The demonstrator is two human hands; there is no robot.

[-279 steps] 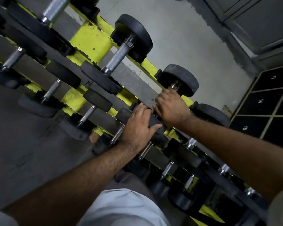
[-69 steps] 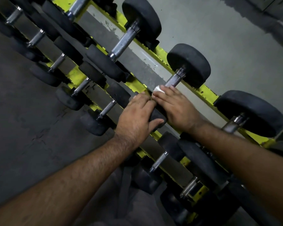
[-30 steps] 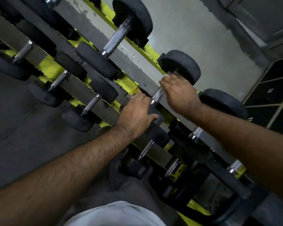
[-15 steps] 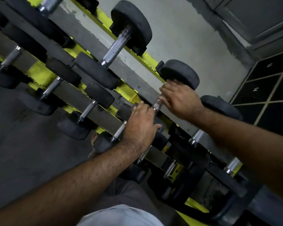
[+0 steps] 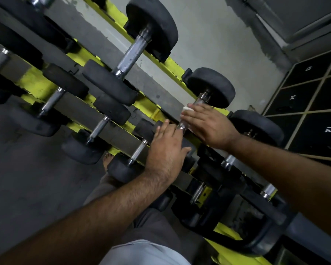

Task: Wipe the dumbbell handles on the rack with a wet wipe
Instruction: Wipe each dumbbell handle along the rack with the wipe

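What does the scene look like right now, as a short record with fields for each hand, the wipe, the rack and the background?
right hand: wrapped over a dumbbell handle, holding the wet wipe
left hand: flat on that dumbbell's near head, fingers straight
wet wipe: white, showing at the fingertips
rack: yellow, tiered, black dumbbells
background: numbered black lockers

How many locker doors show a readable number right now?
3: door 13 is uppermost, door 14 is below and left of it, and door 12 is lowest, near the right edge. Other doors are cut off, so more numbers may be hidden.
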